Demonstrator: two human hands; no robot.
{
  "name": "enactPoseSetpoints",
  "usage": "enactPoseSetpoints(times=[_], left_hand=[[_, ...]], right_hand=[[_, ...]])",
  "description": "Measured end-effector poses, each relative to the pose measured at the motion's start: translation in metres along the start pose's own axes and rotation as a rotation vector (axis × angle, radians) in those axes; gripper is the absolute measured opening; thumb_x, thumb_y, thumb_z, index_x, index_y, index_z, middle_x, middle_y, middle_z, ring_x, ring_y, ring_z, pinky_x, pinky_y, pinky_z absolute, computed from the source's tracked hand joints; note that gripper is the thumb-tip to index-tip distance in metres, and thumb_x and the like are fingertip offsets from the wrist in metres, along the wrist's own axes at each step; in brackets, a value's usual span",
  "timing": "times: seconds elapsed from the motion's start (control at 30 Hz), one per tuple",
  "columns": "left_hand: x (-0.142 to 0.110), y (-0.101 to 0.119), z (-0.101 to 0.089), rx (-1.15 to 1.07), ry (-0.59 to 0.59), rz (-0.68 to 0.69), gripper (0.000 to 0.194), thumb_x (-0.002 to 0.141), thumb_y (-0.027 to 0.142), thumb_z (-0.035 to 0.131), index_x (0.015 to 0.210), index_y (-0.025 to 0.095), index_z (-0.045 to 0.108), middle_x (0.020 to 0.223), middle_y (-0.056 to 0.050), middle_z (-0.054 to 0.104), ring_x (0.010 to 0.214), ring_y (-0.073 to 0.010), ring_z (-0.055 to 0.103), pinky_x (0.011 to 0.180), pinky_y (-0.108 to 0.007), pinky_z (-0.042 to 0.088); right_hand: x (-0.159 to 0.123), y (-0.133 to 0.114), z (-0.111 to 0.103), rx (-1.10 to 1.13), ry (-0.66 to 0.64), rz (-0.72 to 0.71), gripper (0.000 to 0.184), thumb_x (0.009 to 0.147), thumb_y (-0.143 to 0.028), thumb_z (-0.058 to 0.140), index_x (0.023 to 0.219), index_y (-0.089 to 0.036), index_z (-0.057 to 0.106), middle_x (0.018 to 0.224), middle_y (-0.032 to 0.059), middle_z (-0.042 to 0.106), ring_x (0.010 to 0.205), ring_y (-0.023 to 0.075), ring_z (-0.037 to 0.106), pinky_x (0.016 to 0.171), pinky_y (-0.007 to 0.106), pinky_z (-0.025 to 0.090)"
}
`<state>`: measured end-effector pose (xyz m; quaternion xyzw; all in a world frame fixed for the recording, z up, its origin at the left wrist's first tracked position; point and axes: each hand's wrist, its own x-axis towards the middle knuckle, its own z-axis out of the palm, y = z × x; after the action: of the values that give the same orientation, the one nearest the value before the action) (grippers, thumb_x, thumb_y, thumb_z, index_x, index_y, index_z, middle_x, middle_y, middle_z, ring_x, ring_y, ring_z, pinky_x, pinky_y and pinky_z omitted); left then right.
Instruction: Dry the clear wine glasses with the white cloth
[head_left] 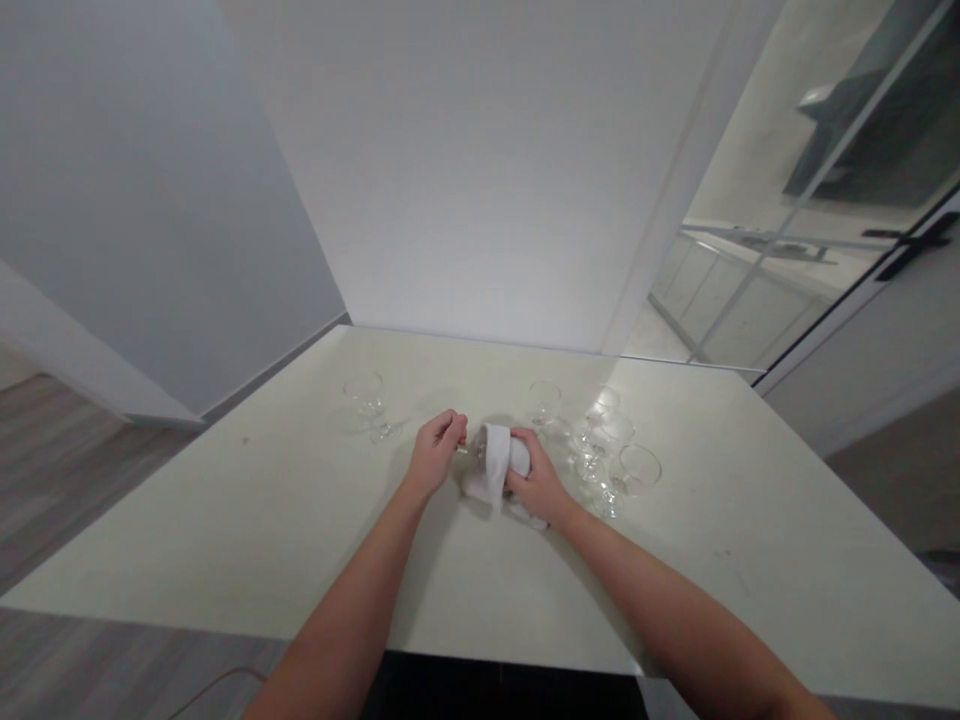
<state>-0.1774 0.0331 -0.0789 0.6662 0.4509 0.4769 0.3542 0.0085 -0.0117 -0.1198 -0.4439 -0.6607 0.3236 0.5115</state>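
- The fingers of the left hand (437, 452) are closed together on the thin stem of a held glass (480, 450), at the left side of the white cloth (496, 465).
- The fingers of the right hand (537, 482) are clamped on the cloth from its right side, thumb nearer the body, with the cloth wrapped around the glass's bowl and hiding most of it.
- The held glass lies tilted sideways inside the cloth, over the middle of the table (300, 530); part of the cloth hangs down below it.
- Just right of the cloth, a cluster of clear glasses (592, 465) crowds close beyond the right hand and wrist; their outlines overlap, so the count is unclear.
- A wide-rimmed glass (640, 468) stands at the cluster's right edge.
- Another glass (545, 396) stands beyond the cloth, slightly to its right.
- Well apart to the left of the cloth stands a single stemmed glass (365, 392), beyond the left hand.
- Both forearms reach in from the near edge, angled inward to meet at the cloth; the left wrist is bent slightly, the right hand points up and left.
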Motion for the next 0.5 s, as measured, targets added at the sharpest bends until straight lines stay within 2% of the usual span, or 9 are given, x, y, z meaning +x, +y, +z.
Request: enactPoseSetpoints(times=[0.07, 0.1, 0.17, 0.2, 0.27, 0.33, 0.43, 0.5], left_hand=[[-0.007, 0.002, -0.002, 0.063, 0.009, 0.210, 0.039, 0.086, 0.050, 0.044, 0.063, 0.019, 0.046, 0.058, 0.002, 0.043, 0.054, -0.0110, 0.039, 0.052, -0.024, 0.031], [-0.010, 0.003, -0.002, 0.097, -0.005, 0.303, 0.038, 0.085, 0.049, 0.046, 0.063, 0.019, 0.046, 0.060, 0.001, 0.044, 0.056, -0.0115, 0.040, 0.053, -0.025, 0.032], [-0.013, 0.003, -0.002, 0.158, -0.044, 0.421, 0.035, 0.083, 0.048, 0.049, 0.063, 0.019, 0.047, 0.063, 0.000, 0.046, 0.058, -0.0122, 0.041, 0.055, -0.026, 0.032], [-0.014, 0.002, -0.001, 0.183, -0.048, 0.431, 0.035, 0.083, 0.048, 0.049, 0.062, 0.019, 0.046, 0.063, 0.000, 0.046, 0.058, -0.0124, 0.041, 0.055, -0.026, 0.032], [-0.011, 0.001, 0.000, 0.213, -0.002, 0.353, 0.038, 0.085, 0.047, 0.047, 0.059, 0.020, 0.043, 0.059, 0.001, 0.043, 0.057, -0.0121, 0.039, 0.055, -0.026, 0.031], [-0.005, -0.001, 0.003, 0.196, 0.075, 0.181, 0.043, 0.088, 0.047, 0.044, 0.055, 0.019, 0.040, 0.054, 0.002, 0.038, 0.054, -0.0116, 0.038, 0.054, -0.026, 0.030], [0.004, -0.005, 0.004, 0.092, 0.127, -0.099, 0.051, 0.087, 0.056, 0.042, 0.051, 0.019, 0.042, 0.047, 0.003, 0.036, 0.048, -0.0114, 0.037, 0.049, -0.026, 0.028], [0.008, -0.009, 0.004, 0.003, 0.133, -0.227, 0.055, 0.083, 0.062, 0.044, 0.048, 0.020, 0.043, 0.043, 0.004, 0.035, 0.043, -0.0110, 0.035, 0.046, -0.026, 0.027]], right_hand=[[0.001, 0.000, -0.002, 0.092, 0.009, 0.103, 0.032, 0.087, -0.037, 0.051, 0.116, -0.023, 0.054, 0.103, 0.0041, 0.063, 0.100, 0.0212, 0.057, 0.094, 0.036, 0.045], [0.002, 0.000, -0.003, 0.129, 0.013, 0.137, 0.029, 0.091, -0.041, 0.044, 0.111, -0.024, 0.058, 0.101, 0.0041, 0.064, 0.100, 0.0211, 0.058, 0.094, 0.035, 0.045], [0.004, 0.000, -0.005, 0.167, 0.018, 0.165, 0.036, 0.095, -0.047, 0.036, 0.103, -0.024, 0.063, 0.100, 0.0045, 0.066, 0.102, 0.0211, 0.059, 0.095, 0.034, 0.044], [0.004, -0.001, -0.005, 0.168, 0.016, 0.162, 0.037, 0.095, -0.047, 0.036, 0.103, -0.024, 0.063, 0.101, 0.0046, 0.066, 0.102, 0.0211, 0.059, 0.096, 0.034, 0.044], [0.005, -0.001, -0.005, 0.145, -0.008, 0.125, 0.035, 0.096, -0.044, 0.036, 0.108, -0.023, 0.062, 0.104, 0.0048, 0.066, 0.102, 0.0207, 0.059, 0.097, 0.035, 0.044], [0.004, -0.002, -0.004, 0.092, -0.039, 0.045, 0.032, 0.091, -0.038, 0.046, 0.117, -0.023, 0.058, 0.112, 0.0058, 0.063, 0.107, 0.0212, 0.057, 0.100, 0.036, 0.042], [0.002, -0.001, -0.003, -0.004, -0.095, -0.087, 0.053, 0.076, -0.030, 0.066, 0.127, -0.022, 0.053, 0.123, 0.0086, 0.057, 0.114, 0.0242, 0.052, 0.104, 0.040, 0.037], [0.001, 0.000, -0.003, 0.003, -0.124, -0.101, 0.063, 0.071, -0.028, 0.071, 0.130, -0.022, 0.051, 0.127, 0.0094, 0.055, 0.118, 0.0253, 0.051, 0.106, 0.041, 0.035]])
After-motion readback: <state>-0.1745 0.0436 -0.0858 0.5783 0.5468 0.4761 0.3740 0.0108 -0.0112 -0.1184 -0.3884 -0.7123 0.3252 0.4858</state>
